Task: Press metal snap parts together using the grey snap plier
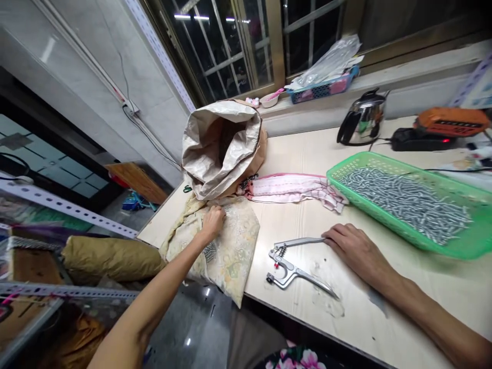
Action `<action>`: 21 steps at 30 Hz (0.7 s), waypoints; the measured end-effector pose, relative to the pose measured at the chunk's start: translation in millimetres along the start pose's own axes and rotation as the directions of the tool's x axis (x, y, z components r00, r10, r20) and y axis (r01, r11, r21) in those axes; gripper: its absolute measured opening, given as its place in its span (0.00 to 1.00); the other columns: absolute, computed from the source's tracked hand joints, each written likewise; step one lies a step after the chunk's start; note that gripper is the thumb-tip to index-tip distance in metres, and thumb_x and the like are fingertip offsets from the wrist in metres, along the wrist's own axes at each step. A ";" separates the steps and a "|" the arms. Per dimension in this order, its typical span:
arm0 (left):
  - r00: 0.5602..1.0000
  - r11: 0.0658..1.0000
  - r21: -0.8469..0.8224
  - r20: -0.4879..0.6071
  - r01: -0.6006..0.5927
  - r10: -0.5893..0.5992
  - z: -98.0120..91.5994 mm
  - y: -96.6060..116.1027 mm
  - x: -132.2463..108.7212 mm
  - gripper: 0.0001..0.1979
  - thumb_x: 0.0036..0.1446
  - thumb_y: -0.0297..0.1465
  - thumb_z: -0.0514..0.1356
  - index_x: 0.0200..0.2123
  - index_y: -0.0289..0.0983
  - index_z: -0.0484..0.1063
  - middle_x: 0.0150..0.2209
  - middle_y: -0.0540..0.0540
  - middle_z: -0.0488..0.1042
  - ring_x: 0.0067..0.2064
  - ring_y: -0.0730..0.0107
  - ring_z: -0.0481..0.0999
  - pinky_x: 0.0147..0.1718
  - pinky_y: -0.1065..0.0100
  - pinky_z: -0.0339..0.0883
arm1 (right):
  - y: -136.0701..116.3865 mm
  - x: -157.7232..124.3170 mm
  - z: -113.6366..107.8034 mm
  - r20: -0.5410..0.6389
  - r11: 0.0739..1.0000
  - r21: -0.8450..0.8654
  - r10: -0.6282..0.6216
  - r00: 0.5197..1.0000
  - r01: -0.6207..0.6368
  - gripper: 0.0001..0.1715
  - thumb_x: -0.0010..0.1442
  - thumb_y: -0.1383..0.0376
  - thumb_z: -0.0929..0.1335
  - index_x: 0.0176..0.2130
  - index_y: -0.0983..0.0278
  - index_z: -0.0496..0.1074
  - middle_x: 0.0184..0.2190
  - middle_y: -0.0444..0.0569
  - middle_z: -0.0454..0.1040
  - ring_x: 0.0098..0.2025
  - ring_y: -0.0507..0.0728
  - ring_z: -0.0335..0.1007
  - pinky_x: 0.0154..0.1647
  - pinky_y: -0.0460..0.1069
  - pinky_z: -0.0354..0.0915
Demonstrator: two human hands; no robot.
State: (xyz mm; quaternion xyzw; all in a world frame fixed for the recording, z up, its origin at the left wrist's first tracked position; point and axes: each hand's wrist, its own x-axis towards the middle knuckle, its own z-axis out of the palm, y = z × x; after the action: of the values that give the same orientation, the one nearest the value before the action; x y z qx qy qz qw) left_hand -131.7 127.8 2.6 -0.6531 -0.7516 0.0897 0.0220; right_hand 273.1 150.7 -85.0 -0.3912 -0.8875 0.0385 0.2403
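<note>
My left hand (214, 223) rests on a patterned, cream-coloured cloth (240, 241) at the table's left front corner. Its fingers are curled down, and whatever is in them is hidden. Small metal pieces (210, 251) lie on the cloth beside the wrist. On the tabletop, silver snap-fastener pliers (290, 271) lie with their handles spread. My right hand (351, 248) lies palm down, with its fingers closed at the end of the upper handle. Behind my left hand, a large paper sack (246, 169) stands with its mouth rolled open.
A green basket (400, 248) holds many screw-like metal pieces (407, 202). A pink-and-white cloth (290, 185) lies beside the sack. Farther back are a metal kettle (367, 118) and an orange battery (453, 120) on a black charger. The table's front edge runs below the pliers.
</note>
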 end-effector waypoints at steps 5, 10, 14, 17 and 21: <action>0.998 0.998 -0.018 -0.022 -0.059 0.059 15.2 -11.2 8.9 0.11 0.61 0.24 0.51 0.35 0.34 0.74 0.42 0.36 0.73 0.49 0.58 0.68 0.43 0.64 0.64 | -0.3 1.3 -1.3 0.004 1.000 0.009 -0.002 1.000 0.002 0.18 0.69 0.59 0.57 0.39 0.61 0.73 0.36 0.53 0.72 0.39 0.60 0.65 0.39 0.55 0.59; 0.994 0.994 -0.039 -0.056 -0.100 0.098 12.5 -18.5 15.7 0.11 0.59 0.21 0.52 0.33 0.32 0.74 0.40 0.37 0.74 0.48 0.57 0.69 0.46 0.64 0.64 | 0.4 1.4 0.0 -0.013 1.000 0.012 -0.010 1.000 0.010 0.17 0.69 0.59 0.58 0.40 0.61 0.73 0.36 0.52 0.72 0.39 0.60 0.65 0.39 0.54 0.59; 0.986 0.960 -0.269 -0.163 -0.079 0.035 2.9 9.4 -7.8 0.12 0.61 0.28 0.53 0.37 0.32 0.76 0.41 0.38 0.76 0.45 0.59 0.72 0.45 0.63 0.65 | -1.3 1.6 -3.3 0.009 1.000 0.004 0.002 1.000 -0.002 0.17 0.69 0.60 0.58 0.40 0.62 0.72 0.37 0.52 0.72 0.40 0.60 0.64 0.40 0.54 0.59; 0.999 0.723 -0.690 -0.046 -0.034 0.003 -2.0 51.8 -47.6 0.12 0.57 0.35 0.58 0.36 0.34 0.78 0.32 0.45 0.78 0.33 0.67 0.74 0.35 0.69 0.66 | -2.4 3.3 -7.2 0.047 1.000 -0.010 0.010 0.999 -0.009 0.16 0.69 0.61 0.58 0.40 0.63 0.72 0.37 0.52 0.72 0.40 0.60 0.63 0.40 0.54 0.58; 0.970 0.512 -0.851 0.208 0.116 0.125 -1.5 101.4 -93.9 0.16 0.52 0.39 0.60 0.33 0.32 0.79 0.26 0.47 0.77 0.27 0.70 0.71 0.27 0.72 0.62 | -1.8 5.3 -8.9 0.078 0.999 -0.043 0.015 0.997 -0.011 0.15 0.69 0.62 0.59 0.40 0.62 0.72 0.37 0.52 0.72 0.41 0.60 0.62 0.40 0.53 0.57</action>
State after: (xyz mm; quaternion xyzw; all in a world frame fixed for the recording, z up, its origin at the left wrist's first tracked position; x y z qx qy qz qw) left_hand -18.6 48.7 -4.6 -0.5641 -0.6923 -0.2141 -0.3958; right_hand 272.9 152.1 -74.6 -0.4002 -0.8943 0.0363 0.1967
